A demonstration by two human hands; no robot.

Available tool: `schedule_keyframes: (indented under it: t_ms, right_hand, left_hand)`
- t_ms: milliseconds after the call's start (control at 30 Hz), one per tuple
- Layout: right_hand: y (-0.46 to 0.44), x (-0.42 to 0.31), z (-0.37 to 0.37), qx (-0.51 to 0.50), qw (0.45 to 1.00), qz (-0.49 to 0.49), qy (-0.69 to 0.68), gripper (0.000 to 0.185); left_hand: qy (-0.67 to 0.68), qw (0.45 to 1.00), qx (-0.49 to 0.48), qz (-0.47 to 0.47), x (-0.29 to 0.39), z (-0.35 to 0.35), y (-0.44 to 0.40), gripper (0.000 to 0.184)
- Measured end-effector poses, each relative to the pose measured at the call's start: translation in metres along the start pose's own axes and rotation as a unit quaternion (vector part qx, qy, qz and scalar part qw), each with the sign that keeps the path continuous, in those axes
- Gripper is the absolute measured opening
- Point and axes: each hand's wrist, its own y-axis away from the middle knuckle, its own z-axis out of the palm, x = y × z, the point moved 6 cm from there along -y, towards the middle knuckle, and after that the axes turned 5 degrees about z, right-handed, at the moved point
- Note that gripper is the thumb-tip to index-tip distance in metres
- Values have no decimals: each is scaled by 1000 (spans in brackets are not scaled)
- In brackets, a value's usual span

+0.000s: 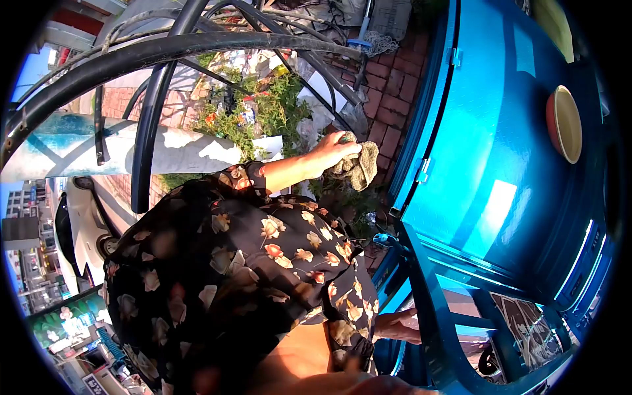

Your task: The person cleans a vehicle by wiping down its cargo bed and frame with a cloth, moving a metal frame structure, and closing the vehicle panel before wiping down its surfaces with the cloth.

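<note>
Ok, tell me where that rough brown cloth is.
In the head view, the cloth is slightly above and right of centre, gripped in the outstretched hand, left of the blue panel.

We find one wide head-worn view, facing steeply down: shirt (243, 263) closest, blue cart (487, 131) near right, white car (85, 220) far left.

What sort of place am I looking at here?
Outdoors, probably a roadside: there is red brick paving, weedy green plants growing among litter, and a white car behind the person.
</note>
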Motion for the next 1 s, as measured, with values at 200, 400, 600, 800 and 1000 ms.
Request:
schedule_keyframes:
  t_ms: [200, 400, 600, 800, 1000]
  right_hand:
    - [83, 5, 63, -445, 665, 250, -545, 42]
    - [17, -145, 76, -595, 539, 113, -585, 42]
    - [13, -251, 103, -719, 327, -17, -613, 66]
    - [11, -305, 107, -771, 191, -118, -596, 79]
    - [10, -338, 109, -751, 9, 12, -661, 61]
  left_hand:
    - [-210, 971, -72, 92, 37, 12, 26, 37]
    - [-342, 880, -152, 293, 80, 47, 73, 39]
    - [-346, 876, -109, 318, 103, 46, 91, 40]
    - [-328, 878, -11, 350, 115, 21, 89, 41]
    - [-362, 854, 90, 363, 137, -2, 113, 41]
